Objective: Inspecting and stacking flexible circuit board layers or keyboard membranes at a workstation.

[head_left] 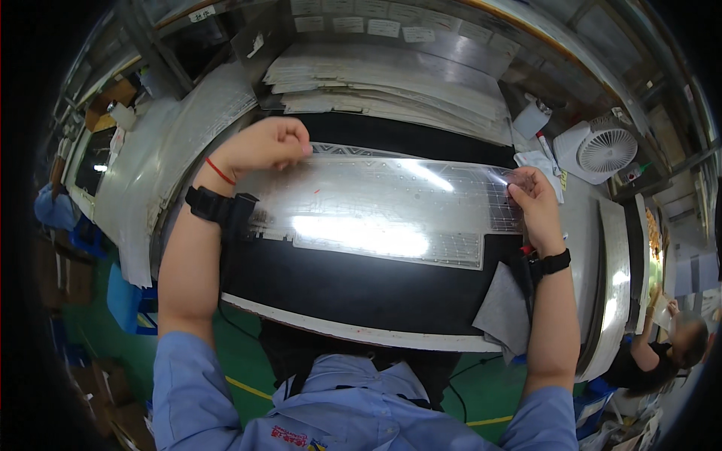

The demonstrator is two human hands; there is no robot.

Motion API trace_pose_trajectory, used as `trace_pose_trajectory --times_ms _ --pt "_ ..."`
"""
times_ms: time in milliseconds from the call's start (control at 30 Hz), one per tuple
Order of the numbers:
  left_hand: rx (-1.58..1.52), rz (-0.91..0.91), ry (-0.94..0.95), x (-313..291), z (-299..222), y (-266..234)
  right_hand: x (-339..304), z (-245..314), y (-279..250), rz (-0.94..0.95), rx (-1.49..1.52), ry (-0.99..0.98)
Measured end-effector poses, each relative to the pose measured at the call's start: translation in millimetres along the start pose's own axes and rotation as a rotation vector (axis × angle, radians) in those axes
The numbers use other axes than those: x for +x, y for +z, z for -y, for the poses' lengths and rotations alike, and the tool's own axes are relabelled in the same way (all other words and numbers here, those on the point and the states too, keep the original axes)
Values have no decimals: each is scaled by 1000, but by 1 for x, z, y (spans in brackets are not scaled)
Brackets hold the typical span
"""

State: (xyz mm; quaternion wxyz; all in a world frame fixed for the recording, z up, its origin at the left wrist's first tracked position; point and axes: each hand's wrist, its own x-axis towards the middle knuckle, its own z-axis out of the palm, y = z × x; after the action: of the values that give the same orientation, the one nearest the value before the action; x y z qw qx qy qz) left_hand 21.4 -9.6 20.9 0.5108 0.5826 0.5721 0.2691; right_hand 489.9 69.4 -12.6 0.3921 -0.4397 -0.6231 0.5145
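Pinches the right end of one clear sheet [353,184], over one black mat [338,278] on one bench [361,331], with the closed right hand [537,201]; curls the left hand [265,145] nearly closed by the sheet's far left edge, impossible to tell if gripping; has one pale stack [406,105] beyond the sheet, one fan [607,150] beyond its right end, one grey cloth [502,312] off its near right corner

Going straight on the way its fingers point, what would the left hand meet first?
Most likely the shiny translucent sheet, near its far edge, just beyond the fingers of the left hand. Depth is unclear, so it might pass above.
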Motion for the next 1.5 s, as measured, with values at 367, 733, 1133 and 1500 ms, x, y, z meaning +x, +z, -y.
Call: trace_pose_trajectory --times_ms 367,733,1133,1500 --pt "365 71 20 -5 -14 34 1 -2 1 0 -13 0" --pt "401 43 40 -6 -16 39 1 -1 2 -7 -22 7" --pt "350 67 49 -6 -16 36 1 -4 0 4 -7 0" --pt "349 52 68 -5 -14 39 2 -4 1 6 -14 -2"
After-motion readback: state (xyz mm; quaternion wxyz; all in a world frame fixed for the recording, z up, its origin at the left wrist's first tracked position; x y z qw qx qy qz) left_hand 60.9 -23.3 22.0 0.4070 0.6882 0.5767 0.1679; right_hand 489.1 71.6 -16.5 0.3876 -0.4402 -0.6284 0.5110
